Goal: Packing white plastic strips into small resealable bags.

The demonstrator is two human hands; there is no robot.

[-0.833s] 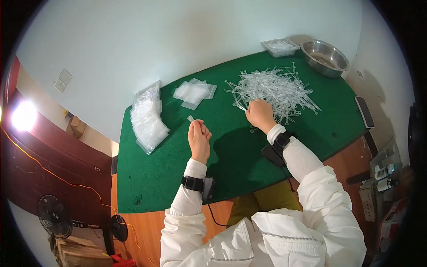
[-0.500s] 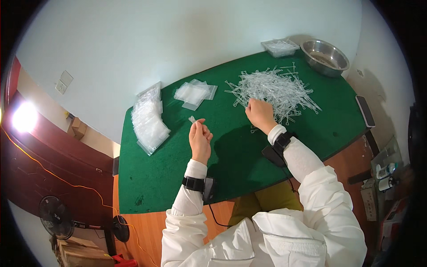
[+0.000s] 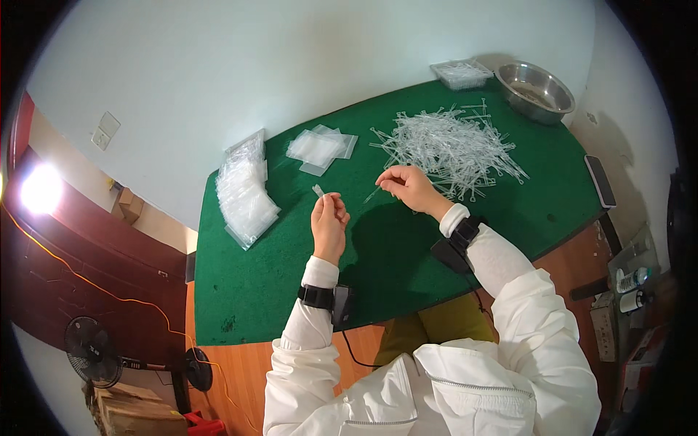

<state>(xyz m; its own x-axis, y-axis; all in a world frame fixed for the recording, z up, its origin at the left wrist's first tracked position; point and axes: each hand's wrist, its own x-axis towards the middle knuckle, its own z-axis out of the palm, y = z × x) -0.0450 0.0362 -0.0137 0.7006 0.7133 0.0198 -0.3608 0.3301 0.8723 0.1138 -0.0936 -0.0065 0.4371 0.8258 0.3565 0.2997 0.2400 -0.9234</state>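
Between the fingers of my left hand [image 3: 330, 229] is a small bunch of clear plastic sticks [image 3: 318, 190]; their ends poke out above the fingertips. My right hand [image 3: 418, 192] pinches one thin clear plastic stick [image 3: 371, 195], which points down and left toward the left hand, a short gap away. Just beyond the right hand spreads a loose pile of clear plastic sticks [image 3: 452, 145] with small looped ends. Past the left hand lie several flat clear zip bags [image 3: 318, 148]. A fanned row of clear bags [image 3: 243, 196] lies farther left.
A green-covered table [image 3: 254, 298] carries everything. At its far right stand a clear tray of sticks [image 3: 462, 74] and a steel bowl [image 3: 542, 112]. A phone [image 3: 600, 180] lies at the right edge. A wall borders the far side; a black fan [image 3: 92, 350] stands at lower left.
My right hand has drawn back from the pile, leftward toward the left hand, and a clear stick now shows in its fingers. My left hand has stayed nearly in place.
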